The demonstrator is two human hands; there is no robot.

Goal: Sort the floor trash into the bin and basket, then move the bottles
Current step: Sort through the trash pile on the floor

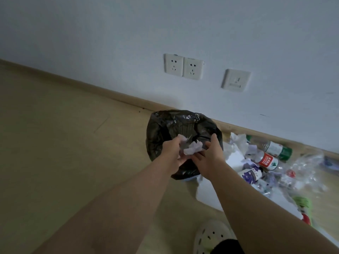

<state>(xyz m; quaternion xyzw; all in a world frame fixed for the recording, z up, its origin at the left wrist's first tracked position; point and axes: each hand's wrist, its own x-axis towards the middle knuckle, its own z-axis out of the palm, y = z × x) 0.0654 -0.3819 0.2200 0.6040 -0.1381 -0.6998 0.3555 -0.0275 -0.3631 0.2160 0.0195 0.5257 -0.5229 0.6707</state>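
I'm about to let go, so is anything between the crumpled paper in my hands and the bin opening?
Nothing visible. The left hand and right hand hold the crumpled paper directly above the black-bagged bin, whose mouth lies open beneath it.

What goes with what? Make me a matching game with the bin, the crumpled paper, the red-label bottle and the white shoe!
Things:
1. bin
2. crumpled paper
3. red-label bottle
4. white shoe

Places or looks:
A. at the bottom of the picture, with little holes on top
B. lying in the trash pile on the floor by the wall
C. lined with a black bag
D. between the left hand and the right hand, over the bin

Pairs: 1-C, 2-D, 3-B, 4-A.
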